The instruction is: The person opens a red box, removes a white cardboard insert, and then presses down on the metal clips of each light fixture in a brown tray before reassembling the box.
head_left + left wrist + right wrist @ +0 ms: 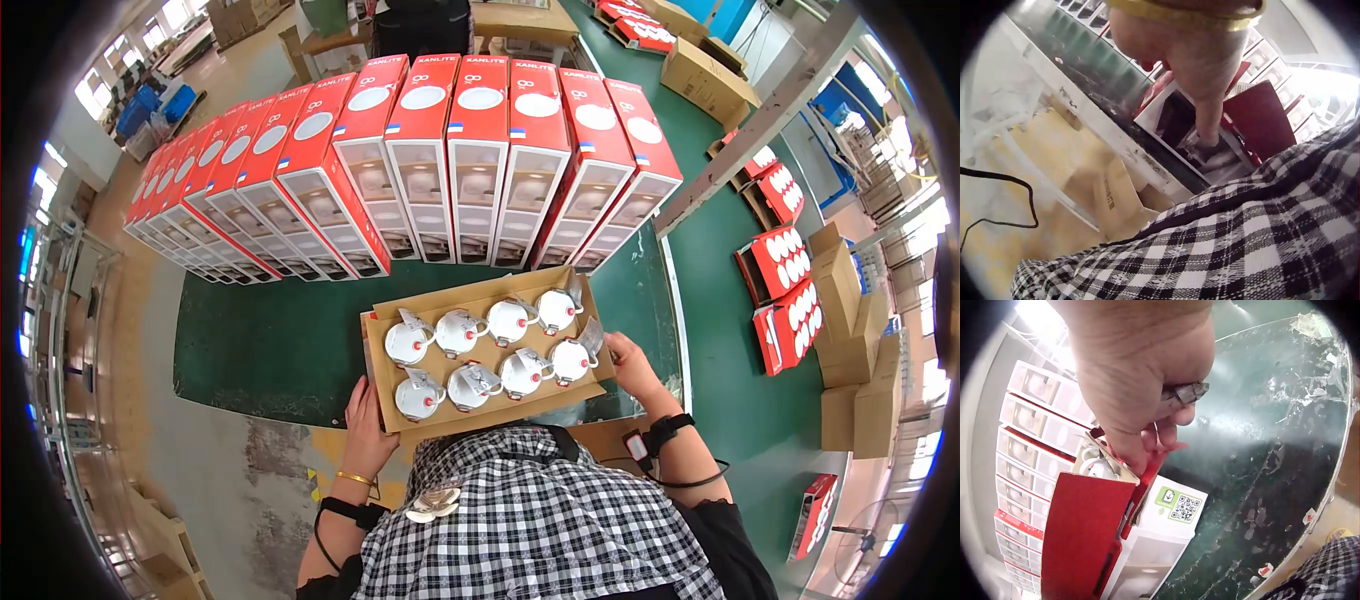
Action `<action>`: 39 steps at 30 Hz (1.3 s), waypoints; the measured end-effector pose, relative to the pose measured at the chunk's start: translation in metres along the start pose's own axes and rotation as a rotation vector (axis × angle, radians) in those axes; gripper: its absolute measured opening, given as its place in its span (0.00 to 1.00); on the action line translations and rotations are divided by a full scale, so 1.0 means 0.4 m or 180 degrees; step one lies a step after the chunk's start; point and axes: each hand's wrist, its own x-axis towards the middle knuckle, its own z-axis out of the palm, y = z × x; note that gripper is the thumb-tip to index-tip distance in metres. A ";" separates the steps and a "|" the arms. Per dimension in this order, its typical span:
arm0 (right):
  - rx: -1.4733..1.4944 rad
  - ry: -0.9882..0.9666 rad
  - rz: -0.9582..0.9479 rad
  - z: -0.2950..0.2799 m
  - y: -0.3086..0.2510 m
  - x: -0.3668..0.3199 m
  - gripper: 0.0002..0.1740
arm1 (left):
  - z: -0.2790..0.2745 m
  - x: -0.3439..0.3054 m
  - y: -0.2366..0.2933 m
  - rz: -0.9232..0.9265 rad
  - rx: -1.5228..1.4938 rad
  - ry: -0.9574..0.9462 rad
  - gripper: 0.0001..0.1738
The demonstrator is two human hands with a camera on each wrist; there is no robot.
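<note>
An opened red and white box (pixel 490 412) of lamps stands close to the person's body, its brown cardboard inside facing up. Two rows of white round lamps (pixel 458 333) with clear tags and red centres fill it. At its left end the left hand (pixel 367 425) holds the box, the thumb (pixel 1208 122) lying on the windowed side. The right hand (pixel 632 365) grips the opposite end near the rim, beside a raised red flap (pixel 1082 531). A small grey tool-like piece (pixel 1191 392) is tucked in that hand; its kind is hidden by the fingers.
A long curved row of upright red boxes (pixel 480 100) stands behind on the green table (pixel 260 350). More red packs (pixel 785 250) and brown cartons (pixel 855 310) lie along the right. A slanted metal post (pixel 760 120) rises at the back right.
</note>
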 end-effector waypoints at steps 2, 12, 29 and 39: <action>0.0050 0.0029 -0.0215 0.002 0.010 0.001 0.26 | 0.006 0.002 0.018 -0.0040 -0.0010 0.0072 0.50; -0.0301 -0.0210 -0.0403 -0.012 -0.008 0.010 0.30 | 0.009 0.000 0.053 -0.0256 -0.0040 0.0153 0.50; 0.0125 0.0524 -0.0340 -0.005 -0.108 -0.027 0.22 | -0.023 0.023 0.057 0.0051 -0.0542 0.1289 0.32; -0.0172 0.1261 -0.0249 -0.088 -0.370 0.078 0.15 | -0.201 0.134 0.122 -0.0144 -0.0994 0.1022 0.14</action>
